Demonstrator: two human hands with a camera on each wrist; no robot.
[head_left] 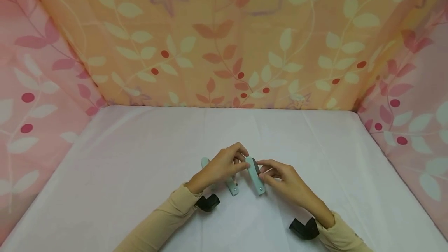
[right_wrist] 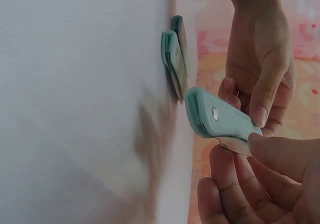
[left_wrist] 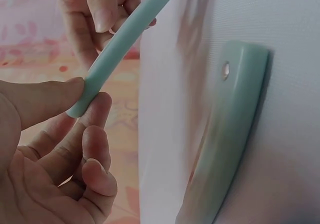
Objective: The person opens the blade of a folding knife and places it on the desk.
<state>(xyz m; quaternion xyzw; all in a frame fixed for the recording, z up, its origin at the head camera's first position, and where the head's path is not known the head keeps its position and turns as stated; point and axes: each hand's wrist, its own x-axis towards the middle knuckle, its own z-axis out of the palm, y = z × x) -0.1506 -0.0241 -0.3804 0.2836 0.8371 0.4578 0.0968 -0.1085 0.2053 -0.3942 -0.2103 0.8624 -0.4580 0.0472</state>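
Observation:
A mint-green folding knife (head_left: 255, 178) with a rivet near one end is held up between both hands. My left hand (head_left: 224, 166) pinches the far end of its handle between thumb and fingers. From the other side, my right hand (head_left: 285, 182) has its thumb and fingertips on the metal blade (right_wrist: 235, 145), which shows along the handle's edge in the right wrist view. A second mint-green folding knife (head_left: 232, 186) lies on the table under the left hand, with another (head_left: 205, 161) partly hidden behind that hand.
White cloth (head_left: 157, 135) covers the table. Patterned fabric walls, orange at the back (head_left: 217, 42) and pink at the sides (head_left: 38, 108), surround it. Black wrist cameras sit at the left cuff (head_left: 208, 202) and right cuff (head_left: 304, 228).

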